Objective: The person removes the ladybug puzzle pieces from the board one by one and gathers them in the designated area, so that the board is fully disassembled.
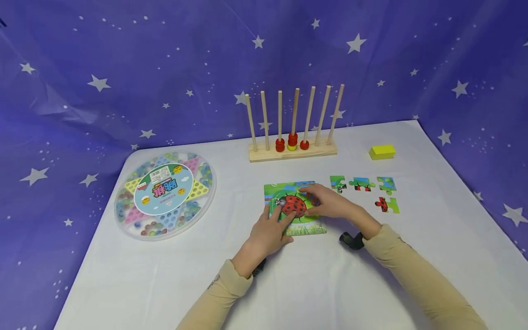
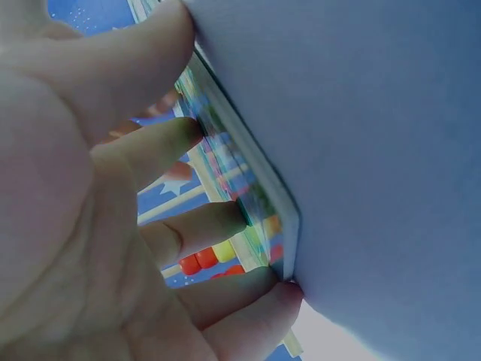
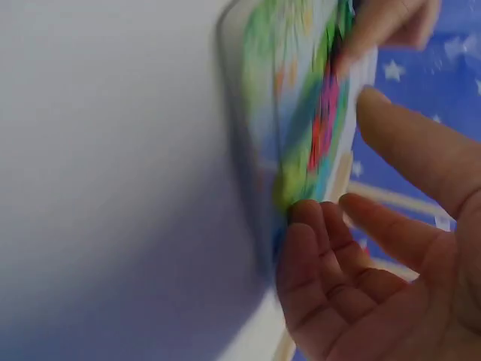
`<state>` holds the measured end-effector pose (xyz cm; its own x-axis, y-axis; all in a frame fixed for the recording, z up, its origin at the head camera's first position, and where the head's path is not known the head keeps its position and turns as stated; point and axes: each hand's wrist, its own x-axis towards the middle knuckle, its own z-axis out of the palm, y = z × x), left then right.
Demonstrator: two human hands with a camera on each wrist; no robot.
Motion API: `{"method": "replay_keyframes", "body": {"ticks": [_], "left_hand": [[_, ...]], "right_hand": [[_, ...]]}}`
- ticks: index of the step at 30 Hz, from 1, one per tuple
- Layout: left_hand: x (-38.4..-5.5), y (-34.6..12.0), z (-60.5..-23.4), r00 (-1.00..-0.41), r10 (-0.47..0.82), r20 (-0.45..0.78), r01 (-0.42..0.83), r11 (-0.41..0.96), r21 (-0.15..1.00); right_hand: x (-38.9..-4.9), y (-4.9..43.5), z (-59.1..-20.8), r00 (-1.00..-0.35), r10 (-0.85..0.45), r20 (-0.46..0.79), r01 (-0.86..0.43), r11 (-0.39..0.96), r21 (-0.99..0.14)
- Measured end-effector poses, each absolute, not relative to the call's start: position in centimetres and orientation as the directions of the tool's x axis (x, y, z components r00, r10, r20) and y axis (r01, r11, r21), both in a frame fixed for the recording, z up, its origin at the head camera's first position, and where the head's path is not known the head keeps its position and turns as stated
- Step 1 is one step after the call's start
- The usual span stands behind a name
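A square ladybug jigsaw board [image 1: 307, 228] lies on the white table, with a red, black-spotted ladybug on a green ground. My left hand [image 1: 267, 233] rests on its left part, fingers spread. In the left wrist view the fingertips [image 2: 229, 216] touch the board's top near its edge. At the right side of the board, my right hand [image 1: 330, 202] reaches in, thumb and fingers apart. The right wrist view shows its fingertips [image 3: 304, 237] at the board's edge, with the gap to the thumb holding nothing. Several loose jigsaw pieces [image 1: 363, 184] lie beyond the right hand.
A round, clear-lidded marble game box [image 1: 163, 190] sits at the left. Behind the board stands a wooden peg rack [image 1: 293, 152] with red and yellow beads on its middle pegs. A yellow block [image 1: 382, 151] lies at the back right. Starry purple cloth [image 1: 206, 91] hangs behind the table.
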<state>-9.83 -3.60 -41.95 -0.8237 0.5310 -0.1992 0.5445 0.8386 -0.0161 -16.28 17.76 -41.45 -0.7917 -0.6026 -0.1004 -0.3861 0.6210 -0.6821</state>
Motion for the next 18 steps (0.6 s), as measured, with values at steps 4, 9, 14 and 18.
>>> {"method": "replay_keyframes", "body": {"ticks": [4, 9, 14, 18], "left_hand": [[-9.8, -3.7, -41.9, -0.824, 0.525, -0.213, 0.535, 0.845, 0.014], [-9.6, -3.7, -41.8, -0.823, 0.515, -0.239, 0.52, 0.853, 0.048], [-9.6, -3.7, -41.8, -0.816, 0.514, -0.265, 0.531, 0.847, 0.009], [-9.6, -3.8, -41.7, -0.815, 0.518, -0.26, 0.534, 0.845, 0.01]], "right_hand": [[-16.5, 15.8, -41.6, -0.775, -0.607, -0.176, -0.376, 0.667, -0.643], [-16.3, 15.1, -41.5, -0.786, -0.58, -0.214, -0.356, 0.708, -0.61], [-16.1, 15.2, -41.3, -0.788, -0.586, -0.189, -0.366, 0.693, -0.621], [-16.0, 15.1, -41.5, -0.796, -0.582, -0.167, -0.365, 0.682, -0.634]]}}
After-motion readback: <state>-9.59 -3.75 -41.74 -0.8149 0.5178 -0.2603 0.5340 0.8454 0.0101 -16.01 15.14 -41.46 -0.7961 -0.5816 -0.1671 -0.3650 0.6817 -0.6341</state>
